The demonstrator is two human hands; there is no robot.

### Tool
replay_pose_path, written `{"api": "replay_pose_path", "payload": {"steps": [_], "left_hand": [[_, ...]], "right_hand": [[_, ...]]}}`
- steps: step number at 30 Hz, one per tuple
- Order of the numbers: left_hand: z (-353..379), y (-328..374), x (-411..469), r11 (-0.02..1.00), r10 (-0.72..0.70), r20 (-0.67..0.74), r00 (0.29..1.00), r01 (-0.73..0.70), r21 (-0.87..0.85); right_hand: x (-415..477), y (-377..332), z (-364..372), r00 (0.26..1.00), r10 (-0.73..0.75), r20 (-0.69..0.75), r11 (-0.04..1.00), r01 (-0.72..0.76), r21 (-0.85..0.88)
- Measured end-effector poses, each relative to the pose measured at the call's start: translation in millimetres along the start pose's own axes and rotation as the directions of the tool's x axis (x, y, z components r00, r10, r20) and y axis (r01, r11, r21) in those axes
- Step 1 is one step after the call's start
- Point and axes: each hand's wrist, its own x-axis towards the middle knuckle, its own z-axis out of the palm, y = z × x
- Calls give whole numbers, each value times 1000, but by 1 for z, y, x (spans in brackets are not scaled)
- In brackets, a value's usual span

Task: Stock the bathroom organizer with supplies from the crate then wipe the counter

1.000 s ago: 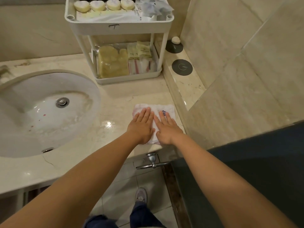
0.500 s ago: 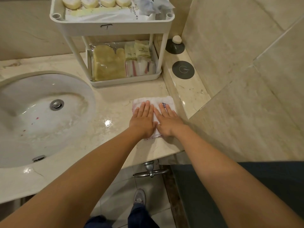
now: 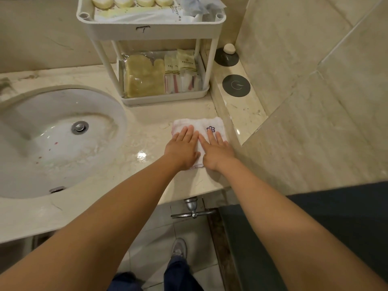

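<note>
A folded white cloth (image 3: pixel 199 125) with a small purple flower mark lies flat on the beige marble counter (image 3: pixel 147 131), right of the sink. My left hand (image 3: pixel 183 147) and my right hand (image 3: pixel 217 149) press on it side by side, fingers straight and palms down. Behind them stands the white two-tier organizer (image 3: pixel 151 32). Its top shelf holds round soaps and packets; its lower shelf holds a yellow mitt in plastic and several sachets.
A white basin (image 3: pixel 54 143) with a metal drain fills the left. A raised marble ledge (image 3: pixel 243 108) at the right carries two dark round coasters and a small soap. Tiled wall rises at the right. A metal valve (image 3: pixel 193 207) sticks out below the counter edge.
Both hands have slid the cloth a little away from me, toward the organizer, keeping flat on it. The view has shifted slightly left.
</note>
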Motion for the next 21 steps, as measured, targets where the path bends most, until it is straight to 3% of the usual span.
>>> {"api": "replay_pose_path", "payload": {"steps": [12, 18, 21], "left_hand": [[-12, -6, -63, 998, 52, -11, 999, -52, 33], [-24, -14, -95, 999, -52, 24, 998, 52, -14], [-41, -27, -116, 995, -97, -28, 995, 97, -15]], "right_hand": [[-56, -19, -2, 997, 41, 72, 999, -43, 20], [-86, -36, -18, 1000, -13, 26, 995, 10, 95], [-98, -51, -35, 997, -60, -49, 993, 64, 94]]}}
